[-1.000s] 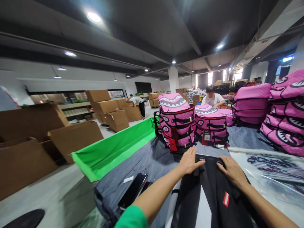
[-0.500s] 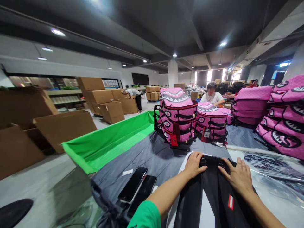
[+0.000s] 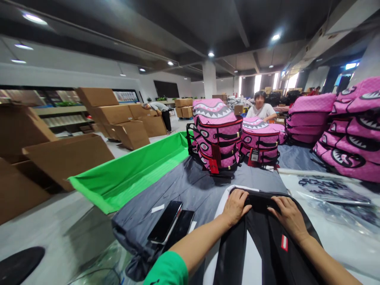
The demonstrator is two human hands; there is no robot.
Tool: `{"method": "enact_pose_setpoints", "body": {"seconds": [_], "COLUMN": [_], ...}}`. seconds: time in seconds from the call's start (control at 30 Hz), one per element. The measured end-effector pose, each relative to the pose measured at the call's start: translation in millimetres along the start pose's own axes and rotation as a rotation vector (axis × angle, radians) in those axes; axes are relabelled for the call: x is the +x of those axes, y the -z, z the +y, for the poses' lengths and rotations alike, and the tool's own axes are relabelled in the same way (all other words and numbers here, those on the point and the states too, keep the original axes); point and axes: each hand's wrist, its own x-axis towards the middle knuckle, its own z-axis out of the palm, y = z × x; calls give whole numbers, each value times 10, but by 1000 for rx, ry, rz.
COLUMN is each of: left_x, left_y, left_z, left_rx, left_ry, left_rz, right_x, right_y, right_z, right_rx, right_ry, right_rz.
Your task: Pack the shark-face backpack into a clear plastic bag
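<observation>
In the head view, both arms reach forward from the bottom, elbows wide and hands bent inward. A short green sleeve [image 3: 169,269] covers the upper left arm. The left hand [image 3: 236,206] curls its fingers over the top edge of a black and white cloth bag [image 3: 270,245], pinching the edge with its thumb. The right hand [image 3: 287,217] pinches the same edge, a little way along, with its thumb pointing at the left hand. The bag lies right in front of the person, with a small red and white label [image 3: 284,242] on it.

Under it is a wrinkly grey cloth [image 3: 178,188]. Two flat black phones [image 3: 168,221] lie to the left, and shiny clear plastic [image 3: 335,221] to the right. Past the hands stands a tall stack of pink backpacks with shark teeth [image 3: 218,138]. A long bright green cloth trough [image 3: 127,186] runs along the left side. Farther off are brown cardboard boxes [image 3: 69,156], and a person in a white top [image 3: 265,112] is behind the backpacks.
</observation>
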Motion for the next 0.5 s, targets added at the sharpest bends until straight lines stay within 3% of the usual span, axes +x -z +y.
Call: {"method": "enact_pose_setpoints", "body": {"seconds": [0.13, 0.23, 0.33, 0.4, 0.5], "left_x": [-34, 278, 656, 816, 844], "left_y": [-130, -293, -406, -393, -345], "left_z": [-117, -201, -235, -189, 24], "left_rx": [37, 59, 78, 94, 121], "left_ry": [-44, 6, 61, 87, 95], "left_rz": [-190, -324, -385, -429, -430], "right_x": [-223, -117, 79, 161, 171], "right_y": [-90, -262, -466, -576, -742], "right_z": [-28, 164, 406, 513, 574], "right_rx": [13, 38, 47, 44, 39], "right_ry": [-4, -74, -98, -103, -116], "right_rz": [-104, -288, -374, -376, -359]}}
